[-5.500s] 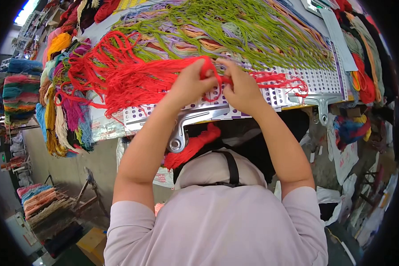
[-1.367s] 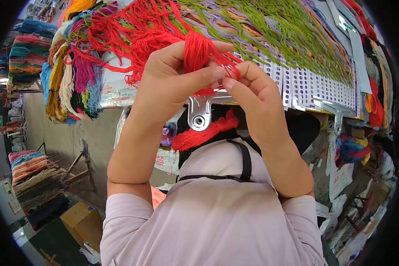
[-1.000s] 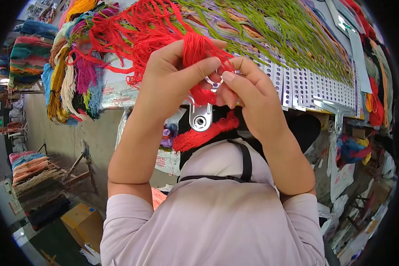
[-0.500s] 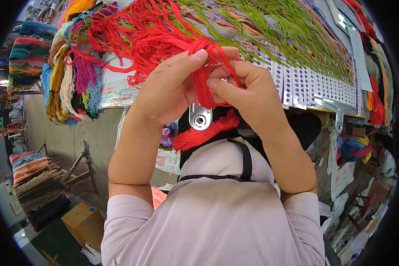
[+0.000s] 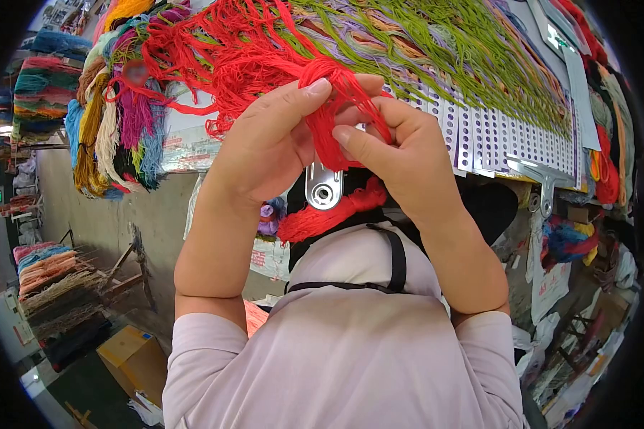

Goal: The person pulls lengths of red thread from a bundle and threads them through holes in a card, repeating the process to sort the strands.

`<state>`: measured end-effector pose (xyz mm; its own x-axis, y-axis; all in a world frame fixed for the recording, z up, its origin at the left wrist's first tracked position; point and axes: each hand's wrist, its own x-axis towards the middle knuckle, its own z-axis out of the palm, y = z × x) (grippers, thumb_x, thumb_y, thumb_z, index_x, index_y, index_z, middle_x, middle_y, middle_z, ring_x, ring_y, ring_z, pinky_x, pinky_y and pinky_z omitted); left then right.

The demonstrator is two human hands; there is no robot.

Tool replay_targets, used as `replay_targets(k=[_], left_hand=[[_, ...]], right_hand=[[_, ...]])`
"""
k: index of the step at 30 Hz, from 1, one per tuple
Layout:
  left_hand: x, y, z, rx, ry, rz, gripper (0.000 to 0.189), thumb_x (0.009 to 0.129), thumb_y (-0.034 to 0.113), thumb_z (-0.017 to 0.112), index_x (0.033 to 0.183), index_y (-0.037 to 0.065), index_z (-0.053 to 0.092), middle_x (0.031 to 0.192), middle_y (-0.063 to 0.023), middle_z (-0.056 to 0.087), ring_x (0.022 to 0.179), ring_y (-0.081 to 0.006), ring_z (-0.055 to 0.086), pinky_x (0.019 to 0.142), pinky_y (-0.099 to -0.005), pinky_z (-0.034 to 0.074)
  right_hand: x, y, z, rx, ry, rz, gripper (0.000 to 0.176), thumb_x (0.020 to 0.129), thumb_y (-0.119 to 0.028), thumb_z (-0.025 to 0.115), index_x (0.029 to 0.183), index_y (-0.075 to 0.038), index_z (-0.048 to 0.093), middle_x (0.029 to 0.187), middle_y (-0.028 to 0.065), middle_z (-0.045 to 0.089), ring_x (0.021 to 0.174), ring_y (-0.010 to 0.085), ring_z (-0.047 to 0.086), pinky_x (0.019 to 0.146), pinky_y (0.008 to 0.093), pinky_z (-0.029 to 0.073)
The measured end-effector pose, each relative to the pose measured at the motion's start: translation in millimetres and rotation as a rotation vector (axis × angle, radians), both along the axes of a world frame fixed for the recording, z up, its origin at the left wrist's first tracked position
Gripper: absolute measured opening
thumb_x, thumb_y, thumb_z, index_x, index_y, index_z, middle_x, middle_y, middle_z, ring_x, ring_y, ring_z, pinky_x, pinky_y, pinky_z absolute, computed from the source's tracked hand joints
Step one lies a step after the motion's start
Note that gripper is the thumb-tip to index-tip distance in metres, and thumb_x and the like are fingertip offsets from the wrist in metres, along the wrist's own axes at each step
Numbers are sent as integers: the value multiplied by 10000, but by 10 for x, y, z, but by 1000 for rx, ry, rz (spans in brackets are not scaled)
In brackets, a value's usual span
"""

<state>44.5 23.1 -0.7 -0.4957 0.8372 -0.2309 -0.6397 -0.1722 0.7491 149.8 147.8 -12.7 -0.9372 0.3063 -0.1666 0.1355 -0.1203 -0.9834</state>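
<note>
A bundle of red thread (image 5: 328, 136) hangs between my two hands at the table's near edge. My left hand (image 5: 275, 132) grips it, the thumb laid across the strands near the top. From the other side my right hand (image 5: 397, 139) pinches strands between thumb and fingers; some loop over its fingers. More red thread (image 5: 254, 68) spreads in a tangled heap on the table beyond my left hand. Just below the bundle is a metal clip plate (image 5: 324, 189) with a round hole. A separate red skein (image 5: 333, 214) lies in front of my waist.
Green and purple threads (image 5: 436, 57) run across the table, over white cards with rows of holes (image 5: 494, 136). Colourful skeins (image 5: 114, 107) hang at the left edge. A metal bracket (image 5: 544, 179) sticks out at right; a cardboard box (image 5: 132, 361) stands lower left.
Both hands stay nearly in place on the red thread. The strands over my right fingers have spread a little, and my right fingers have shifted slightly.
</note>
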Motion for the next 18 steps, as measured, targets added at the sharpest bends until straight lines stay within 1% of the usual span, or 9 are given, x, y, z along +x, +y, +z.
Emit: replay_targets(k=[1, 4, 6, 8, 9, 11, 12, 14, 18], left_hand=[[-8, -12, -9, 1, 14, -18, 401, 958, 242, 463, 1203, -70, 524, 1100, -125, 618, 956, -172, 624, 821, -306, 528], [-32, -39, -7, 9, 44, -30, 401, 956, 242, 468, 1200, -71, 526, 1088, -124, 620, 947, -169, 624, 815, -307, 528], [-50, -64, 11, 16, 60, -25, 399, 955, 240, 471, 1198, -71, 528, 1080, -123, 621, 944, -167, 624, 815, -310, 527], [-81, -102, 48, -19, 146, -116, 506, 965, 321, 393, 1293, -63, 431, 1126, -126, 603, 1018, -199, 598, 927, -354, 453], [-89, -111, 37, -17, 147, -113, 506, 965, 321, 393, 1293, -63, 432, 1126, -126, 603, 1018, -199, 598, 927, -354, 453], [-104, -128, 5, 90, 73, -117, 490, 914, 241, 528, 1290, -61, 444, 1029, -83, 630, 920, -156, 612, 878, -319, 459], [-81, -121, 9, 94, 74, -113, 490, 914, 241, 528, 1290, -61, 444, 1029, -83, 630, 920, -156, 612, 878, -319, 459], [-13, -91, 19, 10, 354, -18, 539, 823, 122, 651, 1291, -58, 452, 967, -43, 624, 874, -125, 600, 847, -290, 449], [-23, -86, 69, -36, 328, 22, 616, 749, 42, 699, 1302, -53, 445, 929, -23, 614, 875, -109, 586, 841, -284, 442]], right_hand=[[-5, -14, -14, 0, 0, 0, 79, 815, -51, 635, 871, 4, 624, 779, 12, 610, 714, 46, 552, 666, 204, 457], [-33, -63, -78, -44, 136, -95, 113, 788, -109, 658, 804, 1, 634, 711, -22, 575, 565, 10, 412, 516, 198, 348], [-21, -52, -88, -58, 165, -96, 94, 792, -109, 656, 785, -19, 631, 665, -50, 540, 549, 7, 398, 499, 198, 325], [-4, -49, -60, -101, 159, -87, 86, 796, -99, 652, 774, -21, 625, 653, -55, 521, 551, 1, 395, 495, 194, 314], [3, -47, -48, -146, 153, -79, 81, 800, -89, 647, 763, -24, 619, 641, -60, 503, 554, -6, 392, 490, 190, 302], [8, -37, -47, -171, 147, -71, 72, 805, -79, 643, 765, -25, 617, 646, -61, 506, 558, -9, 397, 489, 184, 297], [10, -36, -46, -197, 141, -66, 64, 809, -68, 639, 767, -26, 616, 652, -62, 510, 562, -12, 401, 487, 178, 291], [14, -50, -40, -226, 158, -72, 56, 812, -60, 639, 776, -22, 618, 657, -62, 516, 567, -12, 407, 489, 174, 291], [27, -33, -43, -296, 178, -85, 35, 817, -45, 642, 801, -19, 624, 678, -58, 535, 597, -10, 430, 507, 165, 298]])
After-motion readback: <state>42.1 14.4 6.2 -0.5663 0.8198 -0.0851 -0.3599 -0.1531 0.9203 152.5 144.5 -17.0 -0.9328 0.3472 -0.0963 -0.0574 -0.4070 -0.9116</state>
